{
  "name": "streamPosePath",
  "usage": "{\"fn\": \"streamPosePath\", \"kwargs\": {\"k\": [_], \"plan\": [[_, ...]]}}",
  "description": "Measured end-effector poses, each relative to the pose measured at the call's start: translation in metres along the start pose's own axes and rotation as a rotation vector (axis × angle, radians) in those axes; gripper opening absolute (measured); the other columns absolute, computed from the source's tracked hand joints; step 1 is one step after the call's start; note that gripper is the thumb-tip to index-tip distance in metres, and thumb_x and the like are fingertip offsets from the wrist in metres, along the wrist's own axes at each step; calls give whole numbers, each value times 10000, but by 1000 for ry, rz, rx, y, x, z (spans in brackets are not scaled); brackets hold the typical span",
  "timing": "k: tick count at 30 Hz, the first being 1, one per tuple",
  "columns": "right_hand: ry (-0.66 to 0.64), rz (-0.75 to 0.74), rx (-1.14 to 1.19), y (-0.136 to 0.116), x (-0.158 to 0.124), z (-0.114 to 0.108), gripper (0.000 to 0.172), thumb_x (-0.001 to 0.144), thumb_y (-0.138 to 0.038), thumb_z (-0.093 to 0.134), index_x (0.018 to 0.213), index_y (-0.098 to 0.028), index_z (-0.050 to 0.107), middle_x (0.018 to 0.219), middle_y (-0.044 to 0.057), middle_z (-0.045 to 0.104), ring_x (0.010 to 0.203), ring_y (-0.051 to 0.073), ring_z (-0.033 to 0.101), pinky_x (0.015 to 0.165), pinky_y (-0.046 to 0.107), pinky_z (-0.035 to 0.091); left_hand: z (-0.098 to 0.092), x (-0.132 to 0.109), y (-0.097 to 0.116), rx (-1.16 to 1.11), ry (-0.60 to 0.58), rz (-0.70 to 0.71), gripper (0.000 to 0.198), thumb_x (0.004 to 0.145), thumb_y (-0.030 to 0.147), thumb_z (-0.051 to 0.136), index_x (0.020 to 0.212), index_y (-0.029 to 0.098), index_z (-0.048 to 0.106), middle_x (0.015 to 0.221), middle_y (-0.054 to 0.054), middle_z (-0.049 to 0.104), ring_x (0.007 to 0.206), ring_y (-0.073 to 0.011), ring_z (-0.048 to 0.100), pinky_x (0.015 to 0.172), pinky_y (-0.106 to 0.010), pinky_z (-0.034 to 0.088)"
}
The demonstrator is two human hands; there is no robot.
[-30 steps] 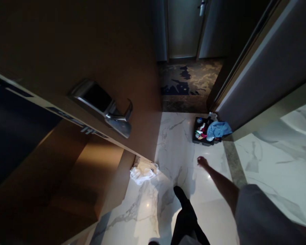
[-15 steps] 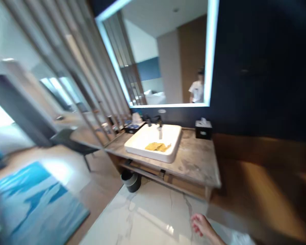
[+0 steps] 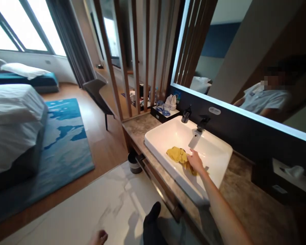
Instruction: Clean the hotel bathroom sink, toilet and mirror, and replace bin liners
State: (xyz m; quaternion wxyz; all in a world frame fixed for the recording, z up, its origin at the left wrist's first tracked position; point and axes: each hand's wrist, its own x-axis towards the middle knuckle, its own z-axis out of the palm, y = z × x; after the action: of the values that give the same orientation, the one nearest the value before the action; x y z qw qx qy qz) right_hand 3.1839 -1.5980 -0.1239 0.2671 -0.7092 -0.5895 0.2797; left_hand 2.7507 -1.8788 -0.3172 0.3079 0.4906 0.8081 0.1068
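Observation:
My right hand (image 3: 195, 162) reaches down into the white washbasin (image 3: 153, 144), over the right part of a crumpled yellow cloth (image 3: 177, 154). Its fingers are apart, the index finger stretched forward, and they look to touch the cloth without being wrapped round it. Most of the cloth bunches up to the left of the hand on the basin floor. At the bottom edge, my left hand (image 3: 101, 236) hangs low above the marble floor, away from the basin. Only part of it shows, blurred, so its grip is unclear.
A black tap (image 3: 201, 126) and soap dispenser (image 3: 186, 115) stand behind the basin. Left of them is a tray (image 3: 158, 117) with glasses; to the right sits a tissue box (image 3: 283, 180). Below is a bin (image 3: 134, 165). Wooden slats (image 3: 134, 58) rise beside the counter.
The view has come much closer to the basin and turned left. My right hand has moved from above the floor into the basin, at the yellow cloth. My left hand has come into view.

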Motion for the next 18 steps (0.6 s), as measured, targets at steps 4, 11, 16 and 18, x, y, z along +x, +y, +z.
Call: {"fn": "streamPosePath", "kwargs": {"k": [4,11,16,18], "plan": [[-189,-21,-147,-8,103,44,272,703,-196,632,965,-126,651,1030,149,677,1063,278,594,937,362,416,-56,110,182,-267,-8,247,393,767,521,338,714,253,621,734,-15,709,787,-273,678,780,-366,502],[-4,87,909,-47,216,41,452,863,-507,369,1082,-172,577,1108,95,668,1016,206,638,815,307,520,-181,268,536,-202,3,851,389,891,479,388,714,188,576,690,-1,570,702,-163,534,656,-255,379],[306,121,1676,-89,281,22,449,820,-504,522,1152,-210,589,1142,44,673,1032,176,640,934,329,520,-177,367,743,-27,2,1117,418,929,464,381,961,174,681,986,-84,672,966,-226,578,848,-302,400],[456,92,1685,-105,309,12,468,872,-524,450,1203,-218,575,1148,32,671,1042,155,636,968,323,509,-156,389,787,49,-195,1141,449,940,443,366,946,163,717,995,-91,688,972,-230,589,864,-303,413]]}}
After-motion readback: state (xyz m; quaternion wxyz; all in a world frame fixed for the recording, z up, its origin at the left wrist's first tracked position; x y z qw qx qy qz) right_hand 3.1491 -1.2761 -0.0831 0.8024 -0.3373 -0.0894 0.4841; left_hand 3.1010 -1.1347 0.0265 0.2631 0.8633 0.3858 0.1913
